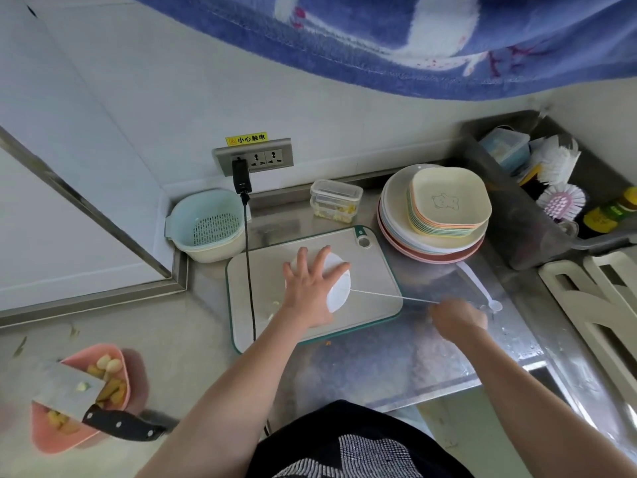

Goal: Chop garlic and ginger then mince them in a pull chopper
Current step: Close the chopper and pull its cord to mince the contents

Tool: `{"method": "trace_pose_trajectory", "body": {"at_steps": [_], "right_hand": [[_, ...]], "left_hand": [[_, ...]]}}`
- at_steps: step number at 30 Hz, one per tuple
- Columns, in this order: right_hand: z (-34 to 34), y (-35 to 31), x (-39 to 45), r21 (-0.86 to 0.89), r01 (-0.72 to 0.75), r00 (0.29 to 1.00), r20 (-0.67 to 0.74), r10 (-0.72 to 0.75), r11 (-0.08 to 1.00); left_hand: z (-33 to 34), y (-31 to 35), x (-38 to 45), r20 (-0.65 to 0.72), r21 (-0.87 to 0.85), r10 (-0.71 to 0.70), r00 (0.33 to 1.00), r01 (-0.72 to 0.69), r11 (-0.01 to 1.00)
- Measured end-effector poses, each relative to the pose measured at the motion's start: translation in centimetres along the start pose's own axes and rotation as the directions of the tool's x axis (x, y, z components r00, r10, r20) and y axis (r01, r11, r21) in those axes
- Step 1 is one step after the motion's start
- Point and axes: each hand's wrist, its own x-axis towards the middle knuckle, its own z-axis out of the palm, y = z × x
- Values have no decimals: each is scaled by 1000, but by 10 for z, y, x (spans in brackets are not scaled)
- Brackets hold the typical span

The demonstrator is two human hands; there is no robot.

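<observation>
Left hand (310, 291): we see 5 splayed fingers pressing the pull chopper (336, 284), mid cutting board (310, 270). Right hand (458, 315): curled on the taut cord (389, 295), past the board's right edge. Light, slippery plastic, we judge; hold the lid firmly.

I see white pull chopper (336, 284) on grey cutting board (375, 288) edged teal. Pink bowl (113, 353), yellow pieces inside. Black-handled cleaver (69, 391). Pale blue colander (206, 219). Pastel plate stack (431, 243). Blue, white-patterned cloth (379, 36) overhead.
</observation>
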Motion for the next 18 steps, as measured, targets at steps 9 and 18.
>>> {"method": "trace_pose_trajectory", "body": {"at_steps": [9,18], "right_hand": [[-39,-139,-41,-289,634,710,-149,-688,717],[-2,-34,-13,-304,206,979,57,-198,930]], "left_hand": [[2,-6,2,48,-97,-47,998,51,994],[2,-10,-1,48,-192,-72,996,80,978]]}}
